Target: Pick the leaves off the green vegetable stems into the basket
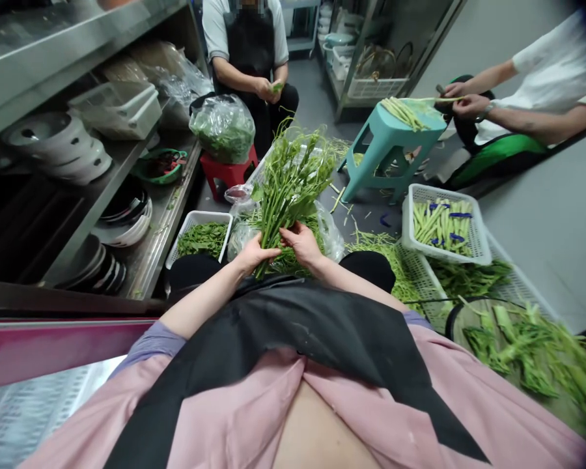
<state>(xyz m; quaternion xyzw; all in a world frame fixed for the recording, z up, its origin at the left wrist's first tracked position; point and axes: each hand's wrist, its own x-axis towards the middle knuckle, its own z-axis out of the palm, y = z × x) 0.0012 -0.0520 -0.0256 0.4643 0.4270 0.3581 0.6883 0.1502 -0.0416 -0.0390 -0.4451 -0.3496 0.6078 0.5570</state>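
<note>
A bunch of long green leafy stems (290, 179) stands upright in front of me, with curling tendrils at its top. My left hand (254, 255) is wrapped round the lower stems, its thumb across them. On the right side of the bunch, my right hand (303, 246) has its fingers bent and pinched at the stems and leaves; exactly what lies between the fingertips is too small to tell. Below and behind the bunch, a clear plastic bag (329, 228) lies open around more greens.
A white basket of leaves (202, 238) is left of my knees. Steel shelving (151, 241) with bowls runs along the left. A red stool (222, 174), a teal stool (378, 146), a basket of bundled stalks (442, 225) and a round board (508, 339) surround me. Two people handle vegetables ahead and right.
</note>
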